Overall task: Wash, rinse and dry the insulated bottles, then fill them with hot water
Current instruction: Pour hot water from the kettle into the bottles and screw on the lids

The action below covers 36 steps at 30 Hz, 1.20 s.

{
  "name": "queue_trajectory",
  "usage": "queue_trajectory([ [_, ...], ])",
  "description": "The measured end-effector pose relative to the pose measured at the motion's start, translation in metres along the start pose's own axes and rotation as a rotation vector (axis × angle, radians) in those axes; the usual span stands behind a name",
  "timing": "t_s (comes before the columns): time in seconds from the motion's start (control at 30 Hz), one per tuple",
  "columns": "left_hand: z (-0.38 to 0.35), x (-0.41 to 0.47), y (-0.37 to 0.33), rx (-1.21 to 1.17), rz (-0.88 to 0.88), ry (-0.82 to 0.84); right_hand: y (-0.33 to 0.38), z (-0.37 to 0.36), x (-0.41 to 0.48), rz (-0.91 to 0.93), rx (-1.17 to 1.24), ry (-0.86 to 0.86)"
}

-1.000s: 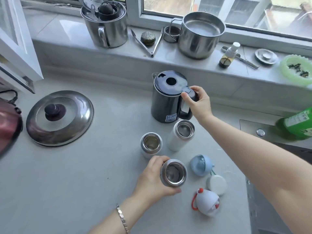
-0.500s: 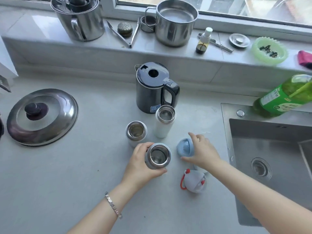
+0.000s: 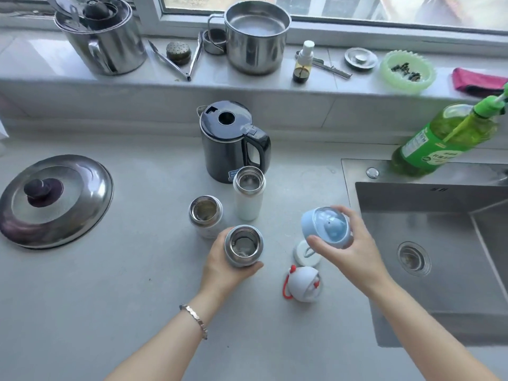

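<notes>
The left hand (image 3: 225, 266) grips an open steel bottle (image 3: 243, 246) on the table (image 3: 110, 312); the right hand (image 3: 349, 243) holds a blue lid (image 3: 327, 227) above it.

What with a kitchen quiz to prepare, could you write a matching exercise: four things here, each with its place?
Things:
1. blue dome lid
2. grey-blue bottle
3. black kettle
4. green soap bottle

Places:
a. on the sink rim
b. held by the left hand
c. behind the white bottle
d. held by the right hand

Pairs: 1-d, 2-b, 3-c, 4-a.
</notes>
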<state>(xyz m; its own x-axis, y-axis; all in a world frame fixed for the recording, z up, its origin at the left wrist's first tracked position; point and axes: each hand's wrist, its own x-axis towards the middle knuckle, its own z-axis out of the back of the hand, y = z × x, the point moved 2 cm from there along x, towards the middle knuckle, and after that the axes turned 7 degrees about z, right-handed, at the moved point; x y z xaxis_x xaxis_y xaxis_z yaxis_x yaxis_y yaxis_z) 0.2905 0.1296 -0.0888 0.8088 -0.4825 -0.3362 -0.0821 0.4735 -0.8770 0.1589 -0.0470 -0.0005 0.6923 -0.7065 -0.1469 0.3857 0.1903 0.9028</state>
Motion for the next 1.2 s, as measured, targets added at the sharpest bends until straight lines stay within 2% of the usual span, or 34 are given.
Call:
queue_trajectory([
  [0.07,-0.003,-0.002,-0.004,-0.013,0.013,-0.010,0.008,0.012,-0.012,-0.018,0.105,0.038],
  [0.17,-0.002,-0.011,-0.020,0.011,-0.026,0.035,0.022,0.023,-0.022,-0.002,0.132,0.119],
  [0.27,0.002,-0.028,-0.043,0.076,-0.085,0.131,0.037,0.021,-0.026,0.088,0.023,0.233],
  [0.37,0.003,-0.047,-0.060,0.097,-0.099,0.176,0.049,0.008,-0.031,0.257,-0.130,0.381],
  [0.47,0.003,-0.062,-0.069,0.138,-0.097,0.202,0.053,0.004,-0.038,0.402,-0.144,0.507],
  [0.6,0.003,-0.075,-0.074,0.231,-0.108,0.274,0.050,0.014,-0.038,0.404,-0.118,0.645],
  [0.73,-0.002,-0.084,-0.076,0.157,-0.070,0.261,0.053,0.010,-0.048,0.403,-0.156,0.563],
  [0.9,-0.011,-0.093,-0.077,0.184,-0.078,0.111,0.060,-0.004,-0.060,0.253,-0.341,0.211],
  [0.93,-0.012,-0.094,-0.078,0.199,-0.078,0.099,0.063,-0.003,-0.060,0.220,-0.401,0.233],
  [1.0,-0.012,-0.096,-0.078,0.201,-0.056,0.105,0.065,0.005,-0.057,0.196,-0.489,0.467],
  [1.07,-0.008,-0.095,-0.077,0.183,-0.031,0.130,0.072,0.016,-0.052,0.248,-0.436,0.714],
  [1.1,-0.007,-0.094,-0.078,0.185,-0.026,0.140,0.075,0.018,-0.050,0.320,-0.409,0.743],
  [1.13,-0.006,-0.093,-0.079,0.199,-0.032,0.144,0.074,0.018,-0.049,0.379,-0.406,0.693],
  [1.2,-0.006,-0.092,-0.080,0.260,-0.072,0.142,0.076,0.013,-0.048,0.343,-0.486,0.445],
])
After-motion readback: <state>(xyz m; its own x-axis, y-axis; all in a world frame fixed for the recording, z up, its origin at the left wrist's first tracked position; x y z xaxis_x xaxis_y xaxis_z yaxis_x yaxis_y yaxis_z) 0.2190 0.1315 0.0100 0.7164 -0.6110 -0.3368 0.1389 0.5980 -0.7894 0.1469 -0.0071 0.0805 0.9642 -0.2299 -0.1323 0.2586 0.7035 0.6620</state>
